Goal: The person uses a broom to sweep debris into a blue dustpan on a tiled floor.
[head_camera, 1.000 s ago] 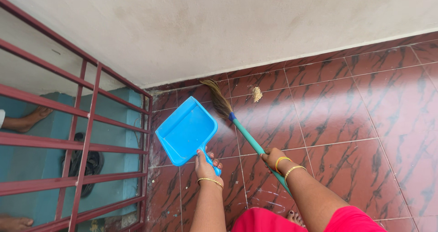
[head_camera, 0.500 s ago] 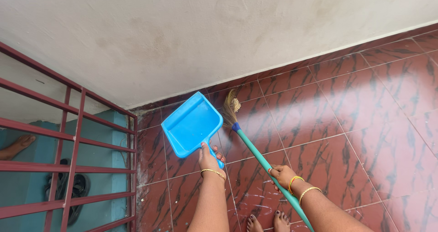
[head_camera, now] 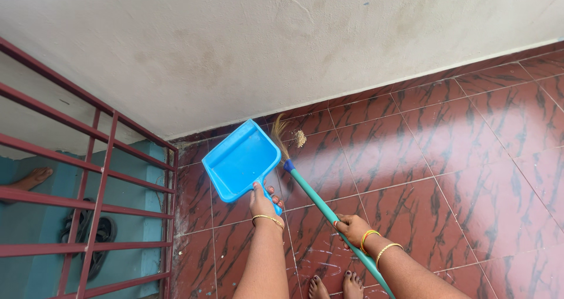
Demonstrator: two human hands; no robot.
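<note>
My left hand (head_camera: 262,202) grips the handle of a blue plastic dustpan (head_camera: 239,161), which tilts down toward the floor near the wall corner. My right hand (head_camera: 351,228) holds the green stick of a broom (head_camera: 311,197). The broom's brown bristles (head_camera: 278,135) lie along the dustpan's right edge. A small pile of pale crumbs (head_camera: 300,138) rests on the red tiles just right of the bristles. Gold bangles circle both wrists.
A cream wall (head_camera: 282,46) meets the red marbled tile floor (head_camera: 446,164). A maroon metal railing (head_camera: 100,199) stands at the left. Beyond it are a teal floor, dark sandals (head_camera: 88,234) and another person's foot (head_camera: 32,178). My bare toes (head_camera: 335,287) show at the bottom.
The view has shifted so the pile and tools sit closer to the wall corner. The broom bristles have swung left against the dustpan's edge, and the crumb pile has moved left toward the dustpan.
</note>
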